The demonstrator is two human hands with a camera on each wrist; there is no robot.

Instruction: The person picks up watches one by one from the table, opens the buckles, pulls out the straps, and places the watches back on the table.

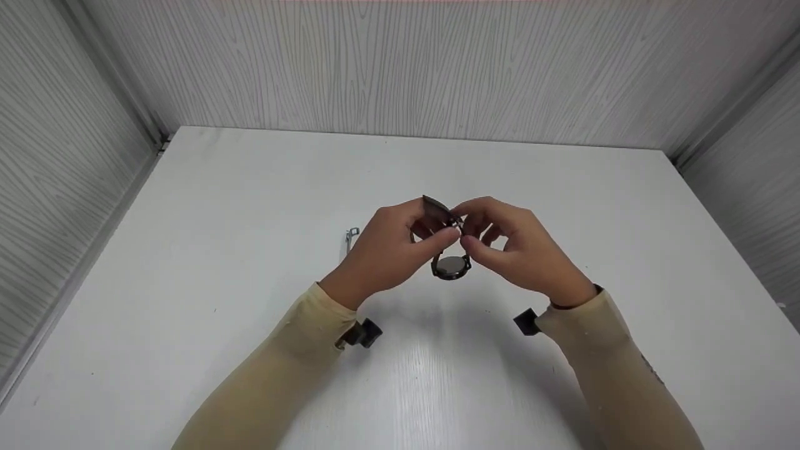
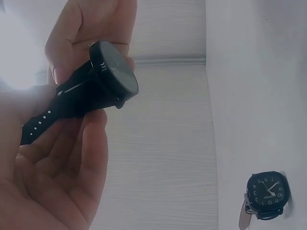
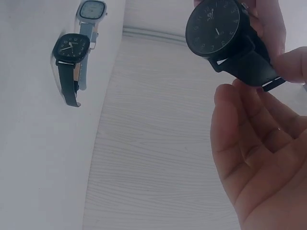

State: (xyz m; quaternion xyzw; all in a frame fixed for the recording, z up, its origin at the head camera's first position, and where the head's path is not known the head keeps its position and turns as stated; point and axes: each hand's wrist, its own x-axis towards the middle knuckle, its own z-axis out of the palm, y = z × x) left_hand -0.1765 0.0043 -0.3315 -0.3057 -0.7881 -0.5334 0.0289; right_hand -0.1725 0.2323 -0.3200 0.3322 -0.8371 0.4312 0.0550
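A round black wristwatch (image 1: 451, 267) hangs with its dial lowest, held off the table between both hands. My left hand (image 1: 403, 244) pinches the black strap (image 2: 41, 123), whose row of holes shows in the left wrist view. From the other side, my right hand (image 1: 515, 244) grips the strap near the buckle with thumb and fingertips. The dark dial (image 3: 213, 26) with its numerals faces the right wrist camera. Fingers partly hide the buckle, so I cannot tell whether it is fastened.
On the white table (image 1: 250, 181), a square black watch (image 2: 268, 194) lies beside a pale-faced watch (image 3: 92, 10) with a light blue strap. In the head view, a small metallic part (image 1: 352, 232) shows beyond my left hand. Wood-grain panels (image 1: 400, 69) stand behind and at both sides.
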